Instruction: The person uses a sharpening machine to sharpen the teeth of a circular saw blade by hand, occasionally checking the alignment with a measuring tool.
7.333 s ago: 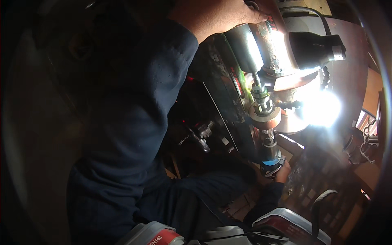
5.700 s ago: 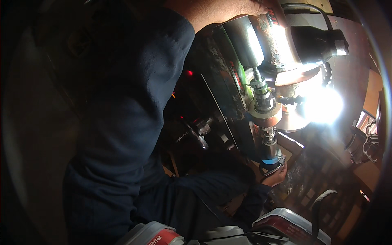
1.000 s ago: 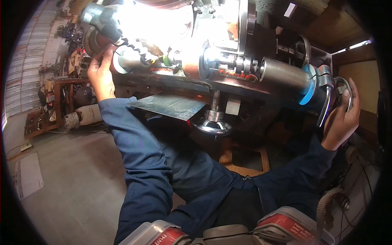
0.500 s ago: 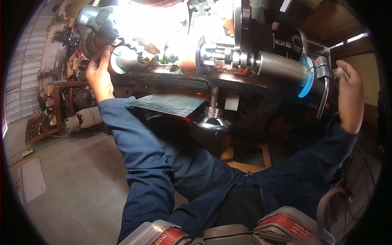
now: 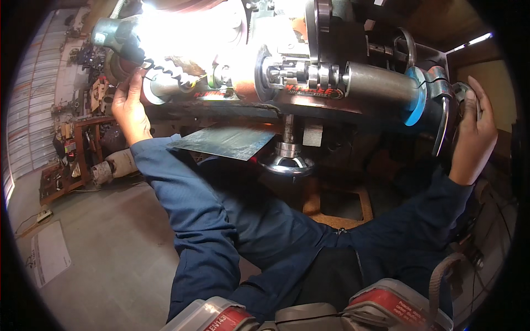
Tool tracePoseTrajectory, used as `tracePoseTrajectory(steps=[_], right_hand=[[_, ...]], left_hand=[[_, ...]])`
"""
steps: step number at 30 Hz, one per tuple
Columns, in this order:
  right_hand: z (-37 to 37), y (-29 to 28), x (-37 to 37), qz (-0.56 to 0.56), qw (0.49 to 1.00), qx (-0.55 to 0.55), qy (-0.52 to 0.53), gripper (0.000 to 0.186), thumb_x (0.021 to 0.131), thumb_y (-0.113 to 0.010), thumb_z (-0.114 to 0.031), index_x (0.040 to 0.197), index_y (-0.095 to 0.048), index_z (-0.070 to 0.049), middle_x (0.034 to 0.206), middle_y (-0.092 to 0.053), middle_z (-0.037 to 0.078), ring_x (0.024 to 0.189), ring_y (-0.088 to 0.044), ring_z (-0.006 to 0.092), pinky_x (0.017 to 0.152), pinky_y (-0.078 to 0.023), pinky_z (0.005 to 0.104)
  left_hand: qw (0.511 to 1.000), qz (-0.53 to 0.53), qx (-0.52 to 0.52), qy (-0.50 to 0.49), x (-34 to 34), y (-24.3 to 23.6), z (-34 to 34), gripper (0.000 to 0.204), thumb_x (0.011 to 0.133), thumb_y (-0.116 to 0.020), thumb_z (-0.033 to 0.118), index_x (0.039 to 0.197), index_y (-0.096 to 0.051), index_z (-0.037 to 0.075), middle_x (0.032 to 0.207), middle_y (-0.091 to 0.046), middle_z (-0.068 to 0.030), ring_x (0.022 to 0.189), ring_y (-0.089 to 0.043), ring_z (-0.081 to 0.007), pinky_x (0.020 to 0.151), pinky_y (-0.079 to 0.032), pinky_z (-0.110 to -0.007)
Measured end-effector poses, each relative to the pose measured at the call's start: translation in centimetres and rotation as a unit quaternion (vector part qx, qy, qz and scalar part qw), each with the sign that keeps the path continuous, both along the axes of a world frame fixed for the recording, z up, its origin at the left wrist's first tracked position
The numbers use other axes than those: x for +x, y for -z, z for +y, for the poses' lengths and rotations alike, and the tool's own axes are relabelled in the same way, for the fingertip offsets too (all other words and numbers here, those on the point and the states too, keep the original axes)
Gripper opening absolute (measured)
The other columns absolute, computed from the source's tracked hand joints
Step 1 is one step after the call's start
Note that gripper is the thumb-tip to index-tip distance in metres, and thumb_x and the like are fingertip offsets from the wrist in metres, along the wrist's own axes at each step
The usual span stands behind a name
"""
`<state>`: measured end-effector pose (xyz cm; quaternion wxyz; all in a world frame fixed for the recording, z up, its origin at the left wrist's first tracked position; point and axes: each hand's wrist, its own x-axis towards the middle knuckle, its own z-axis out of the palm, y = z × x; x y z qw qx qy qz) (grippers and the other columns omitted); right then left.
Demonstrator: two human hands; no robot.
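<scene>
My left hand (image 5: 131, 110) has its thumb and fingers closed at the left end of a round metal holder (image 5: 154, 88); some fingers are hidden. Beside this, a dark spiral-shaped metal part (image 5: 179, 74) lies partly in glare. Far to the right, my right hand (image 5: 475, 127) is wrapped round a small metal handwheel (image 5: 461, 90) at the machine's end. Next to it are a blue collar (image 5: 417, 96), a bent steel lever (image 5: 441, 127) and a thick grey cylinder (image 5: 381, 85). A shiny shaft with round lobes (image 5: 309, 74) sits in the middle.
A flat metal sheet (image 5: 226, 138) juts out below the machine towards me. Right of it hangs a chrome handwheel (image 5: 287, 160). A wooden frame (image 5: 361, 204) stands underneath. At far left is a cluttered rack (image 5: 77, 143); a respirator (image 5: 309, 314) fills the bottom edge.
My right hand has turned on the small handwheel, its thumb now showing in front. My left hand stays at the round holder. The whole view has shifted slightly.
</scene>
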<state>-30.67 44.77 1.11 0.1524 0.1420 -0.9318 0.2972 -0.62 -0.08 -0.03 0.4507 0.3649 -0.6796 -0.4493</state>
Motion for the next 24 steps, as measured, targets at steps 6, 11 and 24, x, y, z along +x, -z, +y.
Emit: tracePoseTrajectory(steps=[6,11,24], right_hand=[[0.2,2.7,0.8,0.064,0.988,-0.140,-0.028,0.027,0.097,-0.055,-0.020,0.115,-0.066,-0.003,0.108,-0.069,0.011,0.093,-0.067,0.0156,0.078,-0.052,0.0265],[1.0,6.9,-0.4,0.312,0.923,-0.205,-0.091,0.028,0.099,-0.052,-0.015,0.113,-0.057,0.009,0.108,-0.065,0.019,0.092,-0.067,0.0227,0.078,-0.056,0.0302],[0.5,-0.7,-1.8,-0.056,0.997,0.044,-0.035,0.030,0.095,-0.050,-0.020,0.116,-0.064,-0.004,0.107,-0.069,0.013,0.099,-0.065,0.0226,0.089,-0.047,0.0320]], left_hand=[[1.000,0.013,-0.008,0.008,-0.1,-0.1,0.2,0.026,0.084,-0.074,0.009,0.101,-0.065,-0.008,0.099,-0.070,-0.0145,0.094,-0.066,-0.0184,0.092,-0.048,-0.030],[1.000,0.015,-0.001,0.003,-0.4,0.1,0.3,0.020,0.085,-0.074,0.010,0.098,-0.067,-0.003,0.097,-0.069,-0.0082,0.089,-0.062,-0.0153,0.085,-0.048,-0.028],[1.000,0.012,-0.010,0.016,-0.4,0.1,0.1,0.023,0.085,-0.073,0.009,0.103,-0.067,-0.004,0.099,-0.068,-0.0086,0.090,-0.062,-0.0154,0.086,-0.048,-0.028]])
